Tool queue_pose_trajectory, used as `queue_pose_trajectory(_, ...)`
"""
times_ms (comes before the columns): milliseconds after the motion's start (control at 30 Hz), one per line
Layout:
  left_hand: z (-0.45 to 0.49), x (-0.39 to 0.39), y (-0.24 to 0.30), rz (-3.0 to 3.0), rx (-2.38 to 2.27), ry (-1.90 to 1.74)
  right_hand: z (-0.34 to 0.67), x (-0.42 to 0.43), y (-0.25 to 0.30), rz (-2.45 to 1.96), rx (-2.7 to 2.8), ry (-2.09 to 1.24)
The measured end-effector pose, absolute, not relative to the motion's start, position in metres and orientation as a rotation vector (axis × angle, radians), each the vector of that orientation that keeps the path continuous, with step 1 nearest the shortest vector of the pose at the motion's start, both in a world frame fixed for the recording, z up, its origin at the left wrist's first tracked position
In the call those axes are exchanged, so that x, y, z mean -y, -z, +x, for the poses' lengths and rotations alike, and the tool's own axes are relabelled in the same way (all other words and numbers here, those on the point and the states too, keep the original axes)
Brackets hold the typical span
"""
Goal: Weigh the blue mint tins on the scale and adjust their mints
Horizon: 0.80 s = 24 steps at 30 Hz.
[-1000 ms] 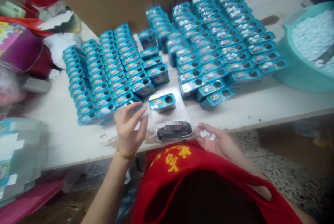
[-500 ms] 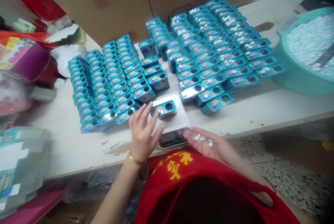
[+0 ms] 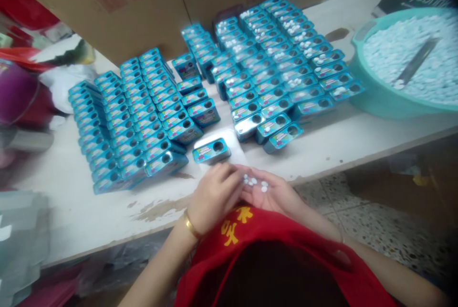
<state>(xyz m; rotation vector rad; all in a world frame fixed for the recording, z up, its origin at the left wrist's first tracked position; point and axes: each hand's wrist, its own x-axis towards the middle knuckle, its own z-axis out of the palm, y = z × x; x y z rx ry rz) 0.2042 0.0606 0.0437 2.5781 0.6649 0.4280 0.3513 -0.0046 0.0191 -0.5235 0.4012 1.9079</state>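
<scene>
My right hand is palm up, cupped around several small white tablets. My left hand, with a gold bangle at its wrist, reaches over the right palm. Its fingers are bent together at the edge of the tablets; whatever they pinch is hidden. Just beyond both hands, a blue tin with a round dark hole in its top lies on a small scale with a white plate. The scale's display is covered by my hands.
Rows of blue tins stand on the left of the white table. More tins, many topped with white tablets, fill the middle. A green basin of tablets holds a dark flat strip. Behind stands a cardboard box.
My left hand has come back from beside the tin on the scale to my right palm, its spread fingers now bent together. The right hand still holds tablets. The view has swung to the right.
</scene>
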Motion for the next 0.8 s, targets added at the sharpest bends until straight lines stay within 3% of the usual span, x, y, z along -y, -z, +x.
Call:
queue_pose_trajectory(333, 0.207, -0.052, -0.039, 2.524, -0.749, -0.54, 0.347, -0.002, -0.026, -0.583, -0.463, -1.894)
queue_pose_trajectory(533, 0.203, -0.085, -0.057, 2.415, -0.86, -0.839, 0.347, -0.009, -0.02, -0.517, -0.306, -1.821)
queue_pose_trajectory(800, 0.192, -0.109, -0.065, 2.541, -0.976, -0.758, 0.351, -0.012, -0.016, -0.577, -0.209, -1.828)
